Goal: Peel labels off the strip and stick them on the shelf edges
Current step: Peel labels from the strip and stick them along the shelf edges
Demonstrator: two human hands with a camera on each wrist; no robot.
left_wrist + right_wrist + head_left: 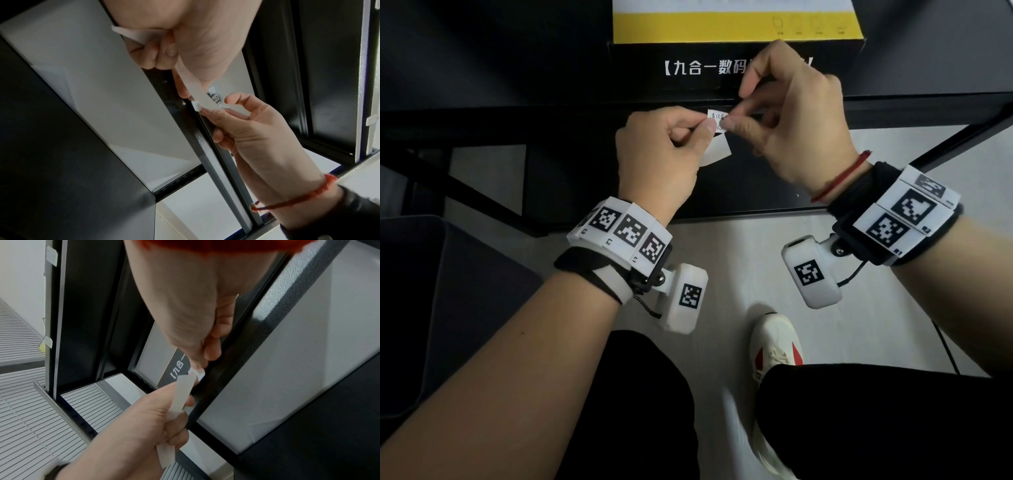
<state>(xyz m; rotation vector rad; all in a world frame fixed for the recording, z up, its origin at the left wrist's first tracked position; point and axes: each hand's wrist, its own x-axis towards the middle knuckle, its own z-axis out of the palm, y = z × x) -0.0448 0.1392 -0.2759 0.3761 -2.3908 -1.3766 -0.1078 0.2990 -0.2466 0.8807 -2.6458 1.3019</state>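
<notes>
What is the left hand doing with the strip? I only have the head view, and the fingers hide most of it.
Observer: The right wrist view shows the strip running through the curled left hand, its tail sticking out below the fist.
Operator: Is the label off it?
Observer: Cannot tell fully. In the left wrist view, the right hand pinches the label right at the strip's tip.

Black-yellow box [736,48] on shelf; white-red shoe [777,346] on pale floor [739,260].
</notes>
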